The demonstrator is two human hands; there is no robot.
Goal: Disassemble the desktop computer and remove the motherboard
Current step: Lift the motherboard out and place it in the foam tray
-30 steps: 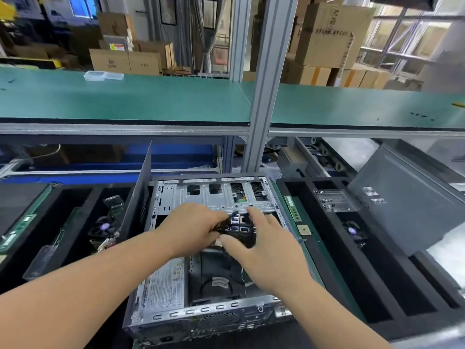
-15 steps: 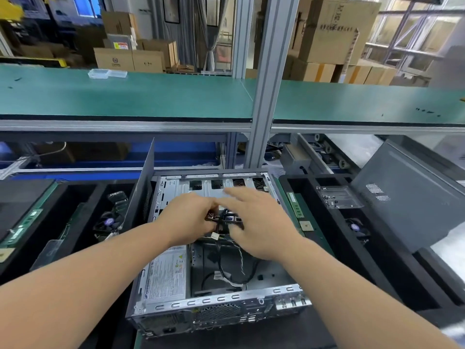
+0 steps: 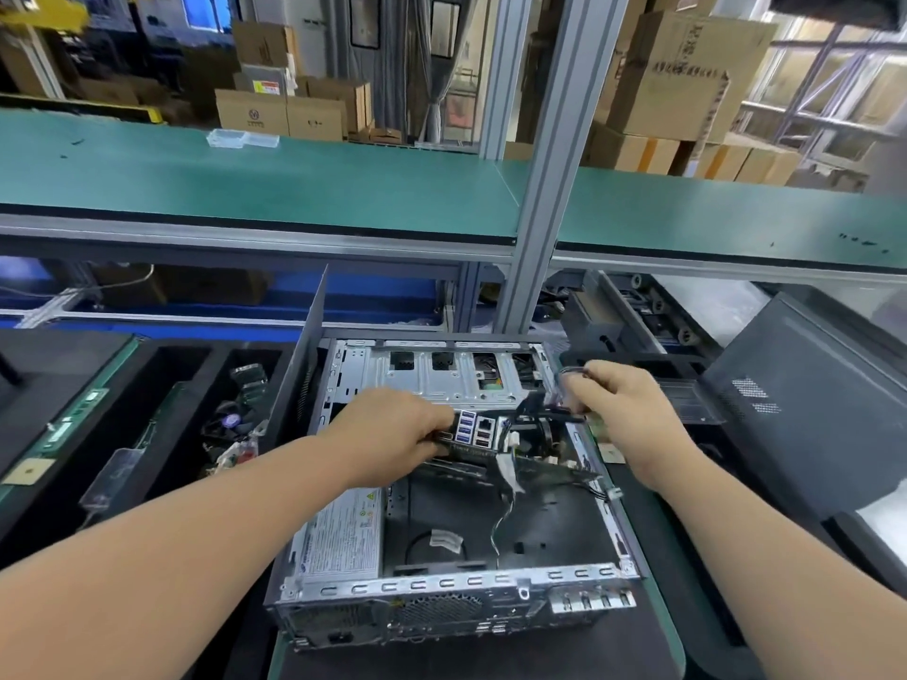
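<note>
Head view: motherboard (image 3: 495, 446) now lifted above the case (image 3: 441, 588) floor; left hand (image 3: 392, 434) grips its port edge, right hand (image 3: 616, 402) has pulled cables (image 3: 564, 380) aside, pinched.

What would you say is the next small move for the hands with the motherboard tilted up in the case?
Probably pull the remaining cables clear before lifting further. The left hand grips the motherboard at its port end, raised over the case, while the right hand holds a cable off it. A thin wire seems to trail from the board into the case.
</note>
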